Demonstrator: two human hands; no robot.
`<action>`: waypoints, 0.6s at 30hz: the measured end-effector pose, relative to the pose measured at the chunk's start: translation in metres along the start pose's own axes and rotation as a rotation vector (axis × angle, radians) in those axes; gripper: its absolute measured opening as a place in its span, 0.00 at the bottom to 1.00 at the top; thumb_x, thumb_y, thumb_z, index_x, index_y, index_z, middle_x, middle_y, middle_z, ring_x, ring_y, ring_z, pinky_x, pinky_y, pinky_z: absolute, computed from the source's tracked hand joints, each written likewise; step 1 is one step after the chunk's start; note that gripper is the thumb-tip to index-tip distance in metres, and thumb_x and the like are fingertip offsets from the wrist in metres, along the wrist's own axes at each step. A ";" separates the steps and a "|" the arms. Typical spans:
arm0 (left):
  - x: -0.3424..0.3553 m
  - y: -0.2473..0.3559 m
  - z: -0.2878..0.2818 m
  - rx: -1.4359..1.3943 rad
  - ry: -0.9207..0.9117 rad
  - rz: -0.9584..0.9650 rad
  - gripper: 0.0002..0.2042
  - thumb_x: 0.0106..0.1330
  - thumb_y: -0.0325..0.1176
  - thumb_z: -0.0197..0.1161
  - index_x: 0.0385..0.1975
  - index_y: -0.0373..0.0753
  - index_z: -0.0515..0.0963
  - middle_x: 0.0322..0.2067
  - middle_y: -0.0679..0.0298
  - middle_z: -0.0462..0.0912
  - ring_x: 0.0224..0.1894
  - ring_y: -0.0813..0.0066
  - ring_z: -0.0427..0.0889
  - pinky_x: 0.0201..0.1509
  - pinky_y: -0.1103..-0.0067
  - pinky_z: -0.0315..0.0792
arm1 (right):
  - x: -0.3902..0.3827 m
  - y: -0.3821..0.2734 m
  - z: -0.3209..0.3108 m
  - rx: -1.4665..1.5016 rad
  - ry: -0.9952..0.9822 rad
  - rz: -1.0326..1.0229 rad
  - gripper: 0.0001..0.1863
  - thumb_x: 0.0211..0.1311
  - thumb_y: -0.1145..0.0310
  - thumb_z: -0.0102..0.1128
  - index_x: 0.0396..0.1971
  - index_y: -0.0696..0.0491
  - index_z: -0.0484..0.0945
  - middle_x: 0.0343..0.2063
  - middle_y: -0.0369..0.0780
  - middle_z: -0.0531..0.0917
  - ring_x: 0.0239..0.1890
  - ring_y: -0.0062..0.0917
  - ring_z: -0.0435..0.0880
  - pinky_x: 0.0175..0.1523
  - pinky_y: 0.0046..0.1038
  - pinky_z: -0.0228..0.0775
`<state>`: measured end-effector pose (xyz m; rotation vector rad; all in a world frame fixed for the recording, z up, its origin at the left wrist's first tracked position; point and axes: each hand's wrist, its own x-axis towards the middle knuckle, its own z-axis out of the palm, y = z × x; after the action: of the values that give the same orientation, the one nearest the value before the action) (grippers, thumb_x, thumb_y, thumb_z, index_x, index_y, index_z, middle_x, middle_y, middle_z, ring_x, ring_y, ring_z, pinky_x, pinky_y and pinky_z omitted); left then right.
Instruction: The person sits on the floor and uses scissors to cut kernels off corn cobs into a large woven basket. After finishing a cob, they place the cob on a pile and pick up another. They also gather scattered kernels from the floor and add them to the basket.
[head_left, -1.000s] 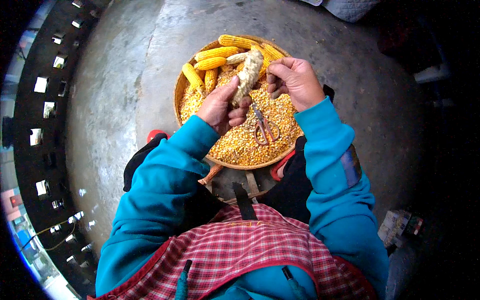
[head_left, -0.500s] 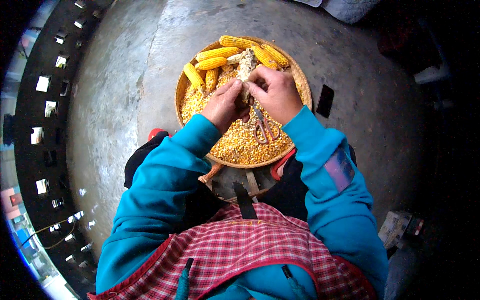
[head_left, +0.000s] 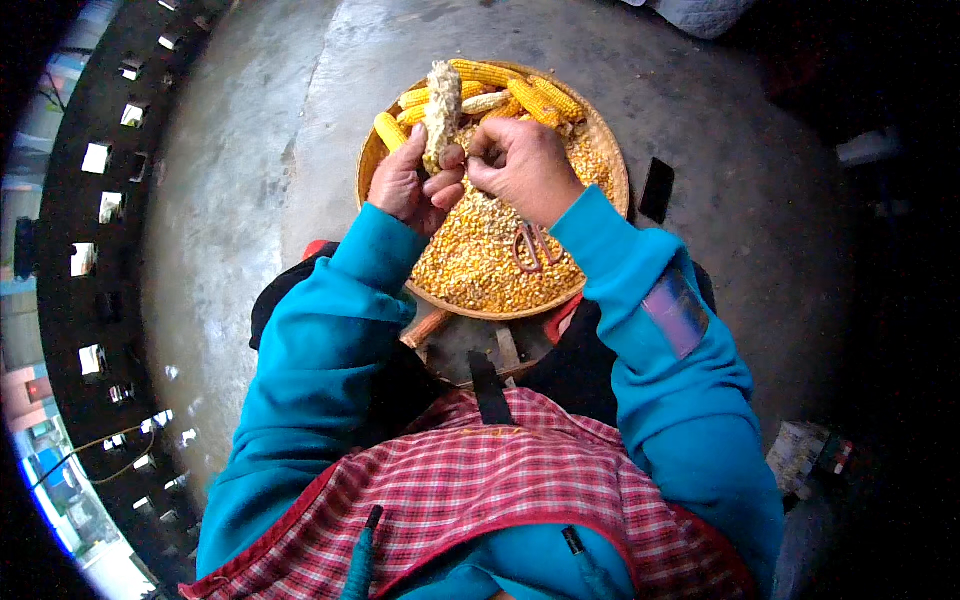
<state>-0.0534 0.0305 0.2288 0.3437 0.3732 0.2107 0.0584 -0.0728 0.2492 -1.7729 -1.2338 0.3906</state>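
Observation:
My left hand (head_left: 405,188) grips a pale, mostly bare corn cob (head_left: 442,105), its far end pointing up and away from me. Just right of the cob's lower end, my right hand (head_left: 532,172) has its fingers curled into a pinch; whatever they may hold is hidden. Both hands are over a round woven tray (head_left: 622,165) full of loose yellow and whitish corn kernels (head_left: 470,270). Scissors (head_left: 530,247) with reddish handles lie on the kernels below my right hand, blades partly covered. Several yellow ears of corn (head_left: 535,103) rest along the tray's far side.
A dark phone (head_left: 655,190) lies on the grey concrete floor (head_left: 250,150), right of the tray. A dark wall with square openings (head_left: 85,260) runs along the left. A small block-like object (head_left: 800,455) sits at the lower right.
The cob has swung left and more upright in my left hand. My right hand has come away from the cob, its fingers still pinched.

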 end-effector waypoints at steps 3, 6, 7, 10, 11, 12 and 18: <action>-0.007 -0.001 0.006 0.374 0.098 0.192 0.13 0.62 0.43 0.42 0.35 0.39 0.65 0.18 0.65 0.68 0.11 0.82 0.61 0.12 0.86 0.60 | 0.001 0.006 0.003 0.322 -0.033 0.094 0.05 0.47 0.75 0.53 0.26 0.58 0.71 0.19 0.36 0.76 0.21 0.16 0.75 0.26 0.16 0.67; -0.013 -0.003 0.014 0.756 0.211 0.320 0.12 0.62 0.40 0.42 0.34 0.37 0.65 0.17 0.65 0.68 0.11 0.80 0.65 0.11 0.84 0.63 | 0.000 0.004 0.002 0.285 0.031 0.033 0.10 0.47 0.67 0.54 0.23 0.60 0.72 0.20 0.45 0.77 0.23 0.30 0.78 0.28 0.29 0.68; -0.015 -0.007 0.010 0.875 0.201 0.323 0.11 0.62 0.39 0.42 0.33 0.37 0.65 0.16 0.65 0.67 0.11 0.80 0.65 0.10 0.84 0.63 | -0.004 0.000 0.004 0.158 0.020 -0.015 0.11 0.48 0.65 0.55 0.23 0.60 0.72 0.19 0.46 0.77 0.23 0.33 0.77 0.28 0.30 0.68; -0.022 -0.020 0.005 1.175 0.202 0.334 0.10 0.62 0.37 0.42 0.32 0.36 0.65 0.15 0.66 0.65 0.10 0.80 0.65 0.09 0.84 0.63 | -0.008 -0.005 0.006 -0.147 0.004 -0.073 0.12 0.49 0.64 0.53 0.21 0.59 0.71 0.18 0.49 0.74 0.23 0.41 0.74 0.27 0.36 0.65; -0.023 -0.024 0.002 1.127 0.197 0.338 0.10 0.62 0.37 0.42 0.32 0.37 0.65 0.15 0.67 0.65 0.10 0.81 0.65 0.09 0.84 0.62 | -0.009 0.000 0.008 -0.191 0.002 -0.105 0.11 0.49 0.65 0.53 0.21 0.59 0.71 0.17 0.49 0.74 0.22 0.41 0.74 0.26 0.35 0.64; -0.022 -0.026 -0.002 1.078 0.191 0.342 0.10 0.62 0.37 0.42 0.32 0.37 0.65 0.15 0.68 0.64 0.10 0.82 0.65 0.09 0.85 0.62 | -0.011 0.003 0.010 -0.236 -0.001 -0.137 0.09 0.49 0.67 0.52 0.21 0.58 0.71 0.16 0.48 0.73 0.21 0.40 0.74 0.24 0.35 0.64; -0.024 -0.023 -0.014 1.605 0.259 0.592 0.12 0.61 0.37 0.44 0.38 0.36 0.65 0.22 0.53 0.73 0.21 0.58 0.74 0.23 0.72 0.67 | -0.011 0.001 0.007 -0.126 -0.059 -0.109 0.13 0.50 0.64 0.53 0.20 0.60 0.72 0.13 0.45 0.74 0.15 0.32 0.74 0.20 0.28 0.63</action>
<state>-0.0779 0.0069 0.2154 2.0361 0.6370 0.5114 0.0490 -0.0793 0.2424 -1.8008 -1.4172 0.3099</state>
